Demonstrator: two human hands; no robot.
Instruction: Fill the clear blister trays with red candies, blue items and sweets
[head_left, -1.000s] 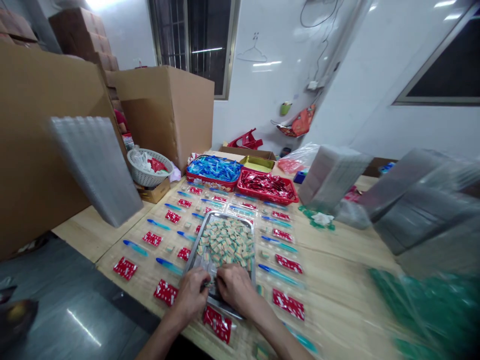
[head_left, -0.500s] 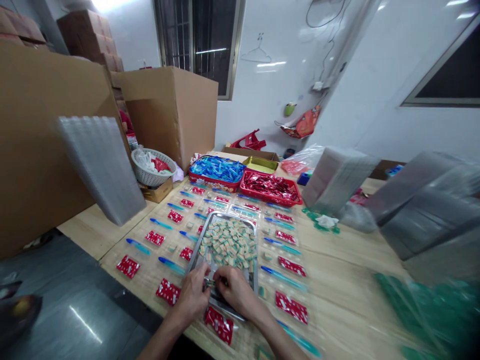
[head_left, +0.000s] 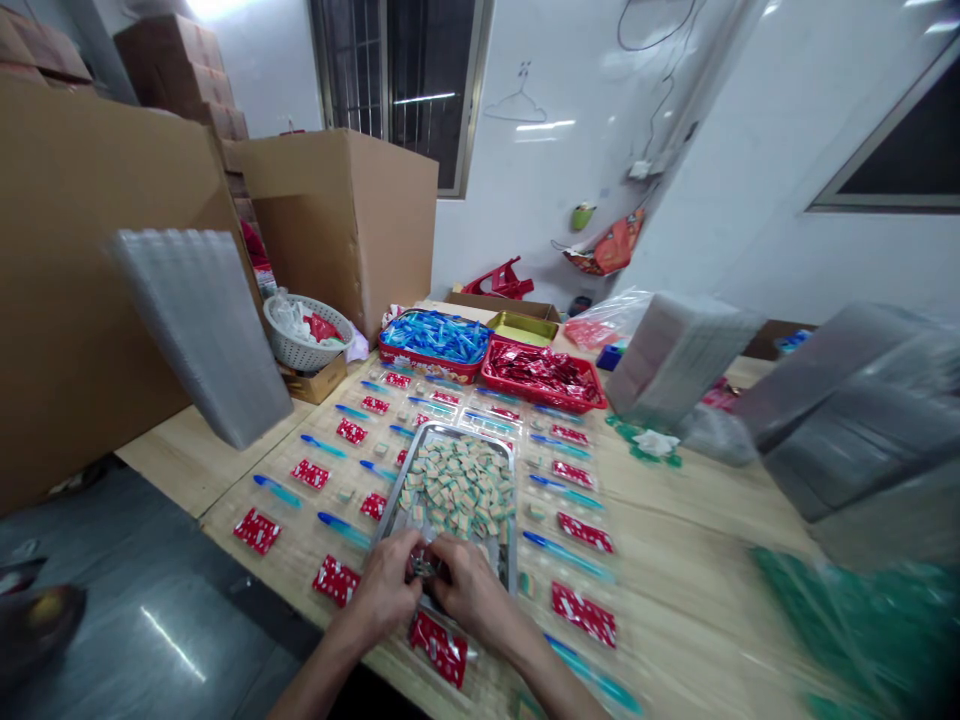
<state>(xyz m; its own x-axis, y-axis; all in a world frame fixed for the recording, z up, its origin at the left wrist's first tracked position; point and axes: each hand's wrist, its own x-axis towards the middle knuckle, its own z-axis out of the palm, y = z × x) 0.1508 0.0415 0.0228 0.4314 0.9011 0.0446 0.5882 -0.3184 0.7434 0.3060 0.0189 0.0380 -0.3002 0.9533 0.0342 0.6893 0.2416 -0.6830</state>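
Note:
A metal tray (head_left: 390,515) holds a heap of small striped, pale green and tan pieces (head_left: 461,485). Over its near end, my left hand (head_left: 391,580) and my right hand (head_left: 465,582) meet with bent fingers, pinching something small, dark and shiny between them that I cannot make out. Around the tray lie clear plastic trays with blue pens (head_left: 568,555) and red packets with white dots (head_left: 583,613). One such red packet (head_left: 439,648) lies just below my hands.
Behind stand a tub of blue pens (head_left: 435,337) and a red basket of red packets (head_left: 540,374). A white basket (head_left: 304,350) is at the left. Stacked clear trays (head_left: 202,335) stand at the left, more (head_left: 675,355) at the right. Green plastic (head_left: 862,620) lies at the right edge.
My right hand has shifted slightly left, so the fingers of both hands are closer together. The view has moved very slightly.

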